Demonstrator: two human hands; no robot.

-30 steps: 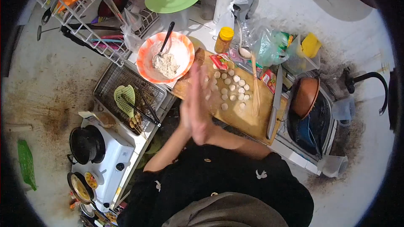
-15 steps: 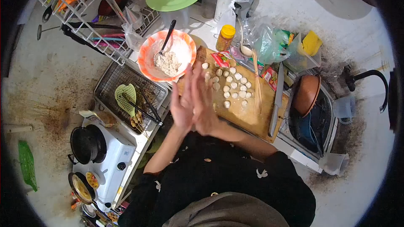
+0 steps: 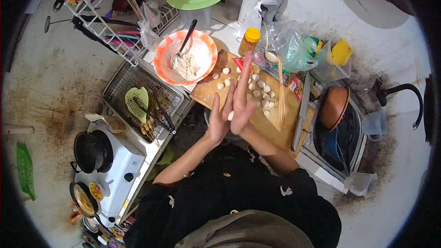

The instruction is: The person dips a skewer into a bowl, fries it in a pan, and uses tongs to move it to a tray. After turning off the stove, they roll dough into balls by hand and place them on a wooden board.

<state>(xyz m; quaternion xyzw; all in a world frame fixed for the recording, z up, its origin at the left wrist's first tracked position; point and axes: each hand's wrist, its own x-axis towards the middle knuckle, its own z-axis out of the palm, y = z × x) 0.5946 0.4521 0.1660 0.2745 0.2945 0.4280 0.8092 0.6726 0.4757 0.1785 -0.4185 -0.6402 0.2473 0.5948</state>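
At the frame's centre, the left hand (image 3: 219,126) and right hand (image 3: 242,103), held flat, press a pale ball (image 3: 230,115) between their palms, which partly cover it. Beyond, the right hand hides some white balls (image 3: 267,89) on the cutting board (image 3: 271,128). Farther, dough (image 3: 186,66) buries the spoon (image 3: 189,36) tip; the upper-left dish rack (image 3: 134,59) is cut off.

Tan on the board (image 3: 264,124); off-white on dough balls (image 3: 266,89) atop it. Left of the board, orange-and-white pattern on the bowl (image 3: 160,66). Beyond the board, yellow on the jar lid (image 3: 252,35).
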